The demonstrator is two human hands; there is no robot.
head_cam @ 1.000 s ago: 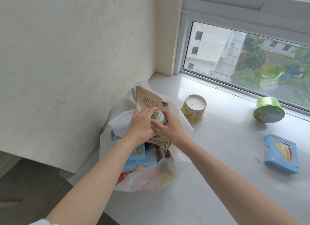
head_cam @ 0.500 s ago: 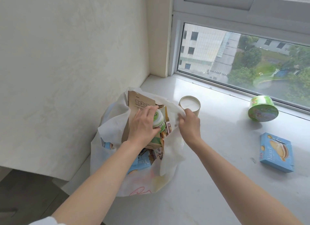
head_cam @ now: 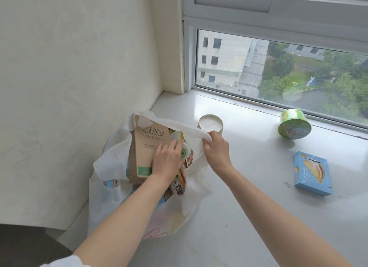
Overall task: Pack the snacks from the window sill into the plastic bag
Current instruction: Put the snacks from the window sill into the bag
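The white plastic bag (head_cam: 151,203) is standing at the near-left end of the window sill (head_cam: 249,197), hard against the wall (head_cam: 79,77), its mouth gaping upward. Inside it a tall brown cardboard box (head_cam: 147,149) is leaning upright on the far-left side, with a green-lidded cup (head_cam: 186,151) just to its right and a crowd of coloured packets (head_cam: 179,185) below. The left hand (head_cam: 167,161) is reaching into the mouth, fingers lying over the box face and touching the cup; whether they are curling round the cup or only pressing on it is not clear, since the hand is hiding its own underside. The right hand (head_cam: 216,150) is pinching the bag's far-right handle (head_cam: 185,129) in a closed fist and stretching it taut across the opening.

Just beyond that fist a yellow paper tub (head_cam: 211,125) with a white top is standing upright, almost touching the knuckles. Farther right, against the window frame (head_cam: 258,105), a green tub (head_cam: 293,125) is lying tilted on its side. Nearer and well to the right, a flat blue biscuit box (head_cam: 312,173) is lying face up.

Between bag and blue box the sill is running bare and pale. The sill's near-left edge is dropping away beside the bag's base, and the wall is closing off the left side.
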